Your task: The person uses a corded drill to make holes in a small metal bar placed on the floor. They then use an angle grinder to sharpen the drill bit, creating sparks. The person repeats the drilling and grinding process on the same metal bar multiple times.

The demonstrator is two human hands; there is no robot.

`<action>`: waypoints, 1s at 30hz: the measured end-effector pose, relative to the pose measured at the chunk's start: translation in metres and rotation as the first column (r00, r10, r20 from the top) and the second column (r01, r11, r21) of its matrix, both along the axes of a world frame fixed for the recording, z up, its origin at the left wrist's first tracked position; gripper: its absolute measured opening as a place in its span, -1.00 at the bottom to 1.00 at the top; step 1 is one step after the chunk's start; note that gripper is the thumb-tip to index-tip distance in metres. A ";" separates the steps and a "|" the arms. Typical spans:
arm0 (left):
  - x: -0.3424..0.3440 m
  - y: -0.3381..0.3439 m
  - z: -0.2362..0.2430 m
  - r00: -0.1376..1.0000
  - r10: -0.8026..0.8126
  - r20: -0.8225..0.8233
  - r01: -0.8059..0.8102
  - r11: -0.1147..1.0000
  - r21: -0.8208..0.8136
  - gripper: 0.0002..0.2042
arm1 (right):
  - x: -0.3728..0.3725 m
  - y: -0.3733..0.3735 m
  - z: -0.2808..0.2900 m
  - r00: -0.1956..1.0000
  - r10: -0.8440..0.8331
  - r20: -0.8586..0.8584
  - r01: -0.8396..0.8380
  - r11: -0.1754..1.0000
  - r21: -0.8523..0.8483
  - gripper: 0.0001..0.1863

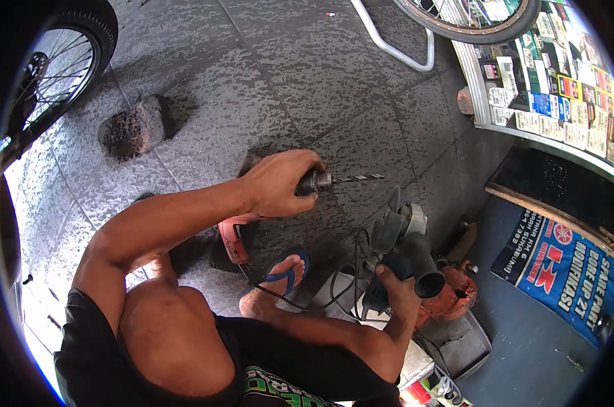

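Around the chuck of a red-and-black electric drill [233, 243] my left hand [283, 182] is closed. A spiral drill bit [360, 178] sticks out to the right of the chuck, roughly level. The drill's handle hangs below my wrist, with its black cord trailing right. My right hand [396, 288] grips the dark handle of a grey power tool [388, 230], whose guard points away from me; its exact kind is hard to make out. A thick dark cylinder [427, 275] stands right against that hand. Part of the drill's body is hidden by my left hand and forearm.
An orange-red machine [449, 298] rests on a grey tray [480, 346] at right. A stone-like block [134, 127] lies on the dark tiled floor. Bicycle wheels [83, 54] show at the top, a glass display case [558, 88] at far right. My sandalled foot [283, 281] is between the tools.
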State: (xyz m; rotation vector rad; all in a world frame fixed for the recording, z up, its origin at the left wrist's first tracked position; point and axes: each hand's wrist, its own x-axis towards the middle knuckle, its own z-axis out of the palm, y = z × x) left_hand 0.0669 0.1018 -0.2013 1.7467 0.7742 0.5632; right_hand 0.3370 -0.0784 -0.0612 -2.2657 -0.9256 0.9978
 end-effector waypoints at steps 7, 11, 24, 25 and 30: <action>0.003 -0.001 -0.001 1.000 -0.003 0.007 0.003 0.999 -0.049 -0.52 | 0.002 0.002 -0.006 0.999 0.038 0.032 -0.039 0.999 0.032 -0.26; 0.000 -0.003 -0.005 1.000 -0.017 -0.010 0.017 1.000 -0.008 -0.50 | -0.004 0.011 -0.005 0.999 0.050 0.004 -0.050 0.998 0.025 -0.26; 0.005 -0.003 0.000 0.999 0.005 -0.040 -0.007 0.998 -0.058 -0.52 | -0.007 0.014 -0.018 0.995 -0.068 -0.067 0.070 0.997 0.021 -0.26; 0.005 -0.003 -0.001 0.999 0.009 -0.036 -0.011 0.999 -0.049 -0.52 | -0.008 0.015 -0.018 0.996 -0.063 -0.056 0.063 0.998 0.015 -0.27; 0.005 -0.003 -0.004 1.000 0.009 -0.011 -0.010 0.999 -0.041 -0.51 | -0.009 0.017 -0.018 0.998 -0.064 -0.017 0.062 0.996 -0.059 -0.35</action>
